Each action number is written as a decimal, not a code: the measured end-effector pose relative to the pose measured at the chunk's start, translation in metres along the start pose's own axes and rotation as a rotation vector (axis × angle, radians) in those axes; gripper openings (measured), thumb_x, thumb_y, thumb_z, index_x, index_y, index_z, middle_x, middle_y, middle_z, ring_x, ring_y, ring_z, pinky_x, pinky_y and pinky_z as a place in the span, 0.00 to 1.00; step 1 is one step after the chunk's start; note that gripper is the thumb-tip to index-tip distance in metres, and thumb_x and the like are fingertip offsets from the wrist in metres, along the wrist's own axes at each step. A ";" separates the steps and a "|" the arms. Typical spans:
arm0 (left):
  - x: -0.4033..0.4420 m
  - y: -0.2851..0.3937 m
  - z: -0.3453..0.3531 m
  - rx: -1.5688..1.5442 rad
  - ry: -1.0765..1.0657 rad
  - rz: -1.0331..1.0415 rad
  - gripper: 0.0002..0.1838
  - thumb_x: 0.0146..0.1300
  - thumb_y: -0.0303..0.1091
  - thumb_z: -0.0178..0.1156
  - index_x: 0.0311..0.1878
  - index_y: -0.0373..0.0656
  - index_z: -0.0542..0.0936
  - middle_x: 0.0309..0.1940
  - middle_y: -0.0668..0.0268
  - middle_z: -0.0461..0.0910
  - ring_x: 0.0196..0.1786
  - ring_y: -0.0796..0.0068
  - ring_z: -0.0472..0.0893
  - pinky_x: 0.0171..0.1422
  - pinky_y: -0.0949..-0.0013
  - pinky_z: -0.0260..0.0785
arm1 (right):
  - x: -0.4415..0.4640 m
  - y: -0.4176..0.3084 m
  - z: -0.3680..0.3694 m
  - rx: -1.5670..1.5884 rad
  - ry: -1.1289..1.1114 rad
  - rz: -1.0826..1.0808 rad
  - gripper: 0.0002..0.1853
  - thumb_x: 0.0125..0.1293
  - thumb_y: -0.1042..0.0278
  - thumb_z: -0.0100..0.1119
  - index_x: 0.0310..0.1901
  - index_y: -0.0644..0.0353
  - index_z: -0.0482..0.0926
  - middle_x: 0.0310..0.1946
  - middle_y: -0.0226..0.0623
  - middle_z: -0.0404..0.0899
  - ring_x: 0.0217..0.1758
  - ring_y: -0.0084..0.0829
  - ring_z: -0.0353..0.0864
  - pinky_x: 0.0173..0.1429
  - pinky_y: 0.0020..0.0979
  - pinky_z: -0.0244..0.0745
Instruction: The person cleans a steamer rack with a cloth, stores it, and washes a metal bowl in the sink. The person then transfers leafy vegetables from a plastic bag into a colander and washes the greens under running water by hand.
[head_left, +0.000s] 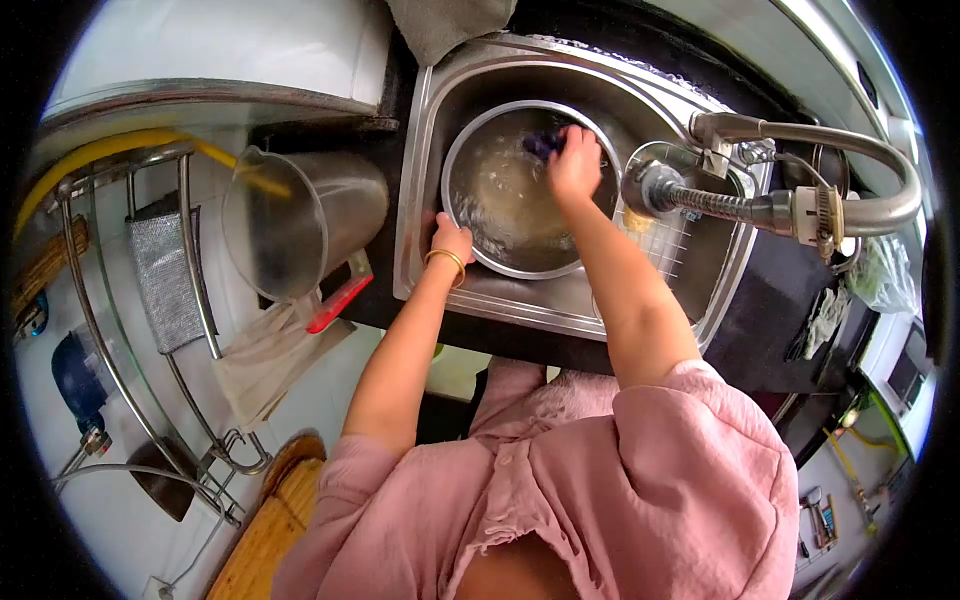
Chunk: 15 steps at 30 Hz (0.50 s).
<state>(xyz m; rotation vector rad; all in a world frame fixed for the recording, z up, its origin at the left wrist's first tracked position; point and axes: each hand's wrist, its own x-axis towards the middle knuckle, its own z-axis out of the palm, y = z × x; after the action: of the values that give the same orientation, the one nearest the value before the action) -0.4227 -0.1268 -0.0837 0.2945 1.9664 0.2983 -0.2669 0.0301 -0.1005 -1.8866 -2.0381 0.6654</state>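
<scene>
A round metal basin [447,178] sits inside the stainless steel sink [412,250], holding cloudy, rippling water [505,195]. My left hand [453,240], a gold bangle at its wrist, grips the basin's lower left rim. Over the basin's upper right side, my right hand [576,168] is closed on a dark purple bunched scrubbing cloth [541,145] near the water. Its exact kind is hard to make out, and my fingers cover part of it.
A flexible-necked faucet [655,188] reaches over the sink's right side, above a wire rack [665,245]. Left of the sink stands a large clear plastic jug [335,215] with a red-edged handle. A metal rail rack [187,240] is farther left. Grey cloth [448,25] hangs above the sink.
</scene>
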 end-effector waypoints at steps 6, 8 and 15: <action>0.002 0.004 0.011 0.029 0.103 0.008 0.21 0.65 0.28 0.51 0.55 0.33 0.54 0.33 0.46 0.78 0.21 0.58 0.80 0.21 0.64 0.73 | -0.038 0.039 0.024 -0.772 -0.592 -0.169 0.17 0.70 0.62 0.45 0.55 0.50 0.78 0.60 0.34 0.69 0.62 0.41 0.69 0.56 0.41 0.73; 0.005 0.000 0.013 0.075 0.077 -0.028 0.23 0.64 0.28 0.53 0.56 0.33 0.54 0.32 0.47 0.78 0.24 0.57 0.81 0.24 0.61 0.74 | -0.054 0.028 0.029 -0.702 -0.757 0.010 0.21 0.71 0.61 0.43 0.62 0.57 0.71 0.65 0.37 0.65 0.65 0.43 0.68 0.58 0.42 0.72; -0.004 0.008 0.009 0.192 0.039 -0.019 0.33 0.60 0.31 0.58 0.60 0.31 0.49 0.42 0.40 0.79 0.44 0.46 0.81 0.50 0.54 0.74 | -0.082 -0.042 0.067 -0.321 -0.893 -0.194 0.20 0.55 0.72 0.60 0.52 0.59 0.78 0.56 0.54 0.70 0.55 0.49 0.77 0.55 0.42 0.77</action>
<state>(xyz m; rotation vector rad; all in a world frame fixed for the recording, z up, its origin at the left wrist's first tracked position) -0.4124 -0.1200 -0.0808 0.3962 2.0390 0.1033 -0.3278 -0.0621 -0.1281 -1.6509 -2.9646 1.3735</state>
